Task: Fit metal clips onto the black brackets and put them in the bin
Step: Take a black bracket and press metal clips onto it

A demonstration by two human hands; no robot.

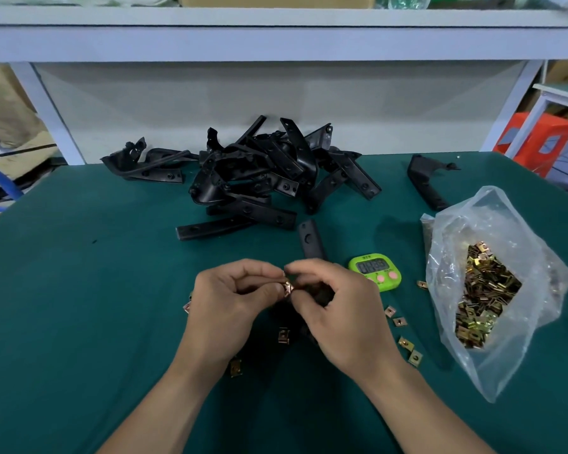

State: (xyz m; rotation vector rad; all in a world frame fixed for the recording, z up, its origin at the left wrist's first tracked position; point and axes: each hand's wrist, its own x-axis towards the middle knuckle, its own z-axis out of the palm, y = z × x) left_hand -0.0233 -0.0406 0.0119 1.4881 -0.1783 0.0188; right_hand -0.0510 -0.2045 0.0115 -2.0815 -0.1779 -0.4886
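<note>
One coppery square clip (288,287) pinched by left hand (223,309) against black bracket (311,240) gripped in right hand (338,319)

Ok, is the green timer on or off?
On: the timer has dark digits showing on its display, though they are too blurred to read.

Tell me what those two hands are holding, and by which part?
The left hand pinches a small metal clip by its edge between its fingers. The right hand grips a black bracket near the end meeting the clip; its exact hold is hidden.
</note>
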